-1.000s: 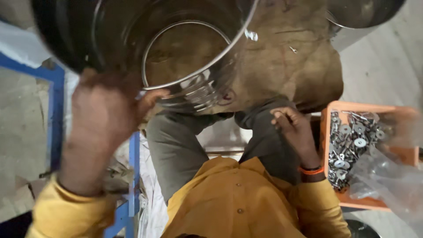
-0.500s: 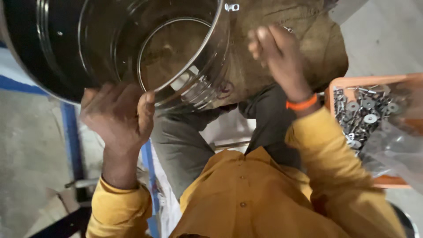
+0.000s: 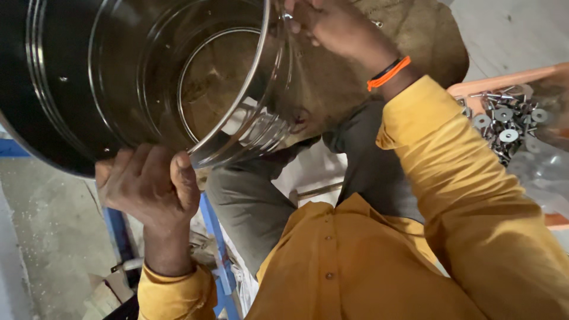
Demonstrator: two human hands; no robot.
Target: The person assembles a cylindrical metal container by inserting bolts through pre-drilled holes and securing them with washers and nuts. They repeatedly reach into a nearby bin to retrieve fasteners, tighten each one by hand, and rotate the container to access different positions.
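Note:
A large shiny steel drum, open at both ends, fills the upper left of the head view, tilted over my lap. My left hand grips its lower rim with the thumb curled over the edge. My right hand, with an orange band at the wrist, reaches up to the drum's right rim near a small metal lug; its fingers are pinched there, and what they hold is too small to tell. Yellow sleeves and grey trousers show below.
An orange tray with several metal rivets and washers sits at the right, partly under a clear plastic bag. A brown sack-like cloth lies behind the drum. A blue metal frame stands below on the concrete floor.
My right hand has risen from my lap by the tray to the drum's upper right rim. The drum and my left hand have shifted down and right in view.

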